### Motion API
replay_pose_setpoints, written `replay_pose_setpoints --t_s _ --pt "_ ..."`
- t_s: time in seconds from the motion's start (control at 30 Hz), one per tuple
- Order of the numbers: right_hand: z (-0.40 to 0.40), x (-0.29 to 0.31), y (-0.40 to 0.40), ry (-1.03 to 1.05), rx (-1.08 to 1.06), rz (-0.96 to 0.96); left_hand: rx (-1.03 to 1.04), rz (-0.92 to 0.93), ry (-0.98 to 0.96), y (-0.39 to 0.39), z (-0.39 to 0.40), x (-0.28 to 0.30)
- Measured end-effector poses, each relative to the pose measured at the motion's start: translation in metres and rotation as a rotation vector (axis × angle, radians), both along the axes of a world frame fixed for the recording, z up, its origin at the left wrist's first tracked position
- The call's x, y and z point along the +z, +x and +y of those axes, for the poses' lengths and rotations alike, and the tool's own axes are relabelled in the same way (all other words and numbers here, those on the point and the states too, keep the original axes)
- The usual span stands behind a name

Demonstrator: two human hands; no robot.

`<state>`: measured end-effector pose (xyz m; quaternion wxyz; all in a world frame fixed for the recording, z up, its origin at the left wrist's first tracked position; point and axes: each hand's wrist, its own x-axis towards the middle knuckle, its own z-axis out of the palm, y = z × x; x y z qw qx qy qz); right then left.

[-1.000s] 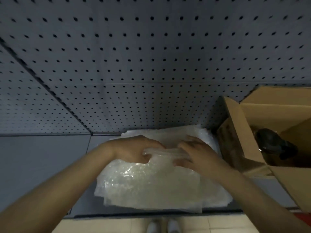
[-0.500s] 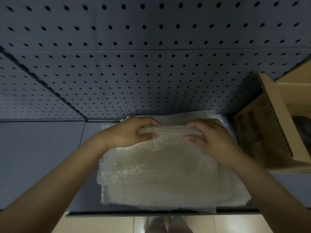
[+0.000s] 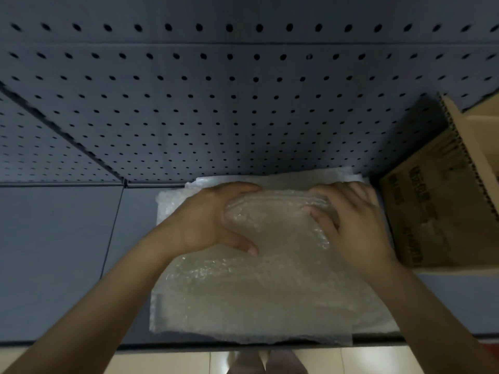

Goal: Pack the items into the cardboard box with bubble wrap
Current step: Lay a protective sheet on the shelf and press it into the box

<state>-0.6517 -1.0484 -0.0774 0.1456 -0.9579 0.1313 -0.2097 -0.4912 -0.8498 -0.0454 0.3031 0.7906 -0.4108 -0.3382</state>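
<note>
Bubble wrap [image 3: 259, 287]: stack of sheets flat on grey shelf [image 3: 62, 252], near edge forward. Left hand [image 3: 213, 220] and right hand [image 3: 353, 225]: fingers curled over the folded far edge, gripping it. Cardboard box [image 3: 442, 209]: right, beside stack; contents apparently hidden. Pegboard [image 3: 243, 103]: behind.

Your bubble wrap [image 3: 259, 292] lies on the shelf [image 3: 67, 252], the cardboard box [image 3: 442, 211] just to its right, the pegboard [image 3: 216, 103] behind.

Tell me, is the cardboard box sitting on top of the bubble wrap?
No, the cardboard box stands on the shelf to the right of the bubble wrap, beside its edge rather than on it.
</note>
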Motion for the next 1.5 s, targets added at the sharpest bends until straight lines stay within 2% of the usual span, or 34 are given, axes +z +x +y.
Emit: replay_pose_setpoints --t_s 0.33,0.67,0.97,1.23,1.5 --pt "0.003 0.009 -0.008 0.091 0.032 -0.088 0.012 -0.055 -0.018 -0.006 0.006 0.000" --pt "0.002 0.018 -0.016 0.118 0.018 -0.088 0.014 -0.318 0.058 -0.025 0.001 0.011" --pt "0.013 0.031 -0.038 0.162 0.073 -0.005 0.062 -0.538 -0.130 -0.039 0.015 -0.014" --pt "0.009 0.024 -0.059 0.153 0.214 0.213 -0.011 -0.558 -0.167 -0.048 0.028 -0.026" --pt "0.013 0.011 -0.064 0.150 0.218 0.168 -0.191 -0.451 -0.192 -0.046 0.043 -0.024"
